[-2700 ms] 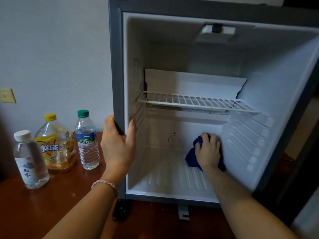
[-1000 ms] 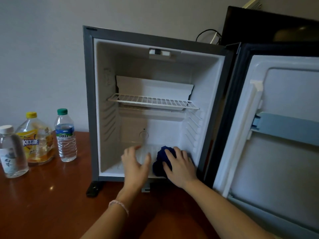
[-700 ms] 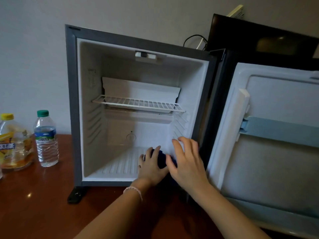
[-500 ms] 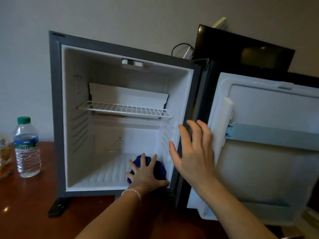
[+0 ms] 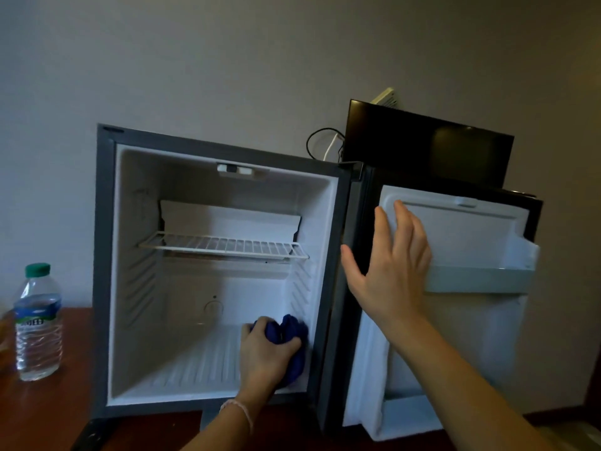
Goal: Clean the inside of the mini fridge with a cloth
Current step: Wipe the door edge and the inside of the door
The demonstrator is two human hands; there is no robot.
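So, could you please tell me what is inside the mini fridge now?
A wire shelf, and on the floor the blue cloth gripped by the left hand. The hand covers part of the cloth.

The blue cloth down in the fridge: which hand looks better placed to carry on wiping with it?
Left. The left hand grips the blue cloth on the fridge floor, by the right wall. The right hand is open and raised before the door, holding nothing.

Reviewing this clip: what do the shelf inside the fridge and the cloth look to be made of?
Shelf: likely white-coated metal wire, judging by its thin parallel bars and slight sheen. Cloth: soft dark blue fabric, matte, bunching into folds under the left hand; the weave is unclear.
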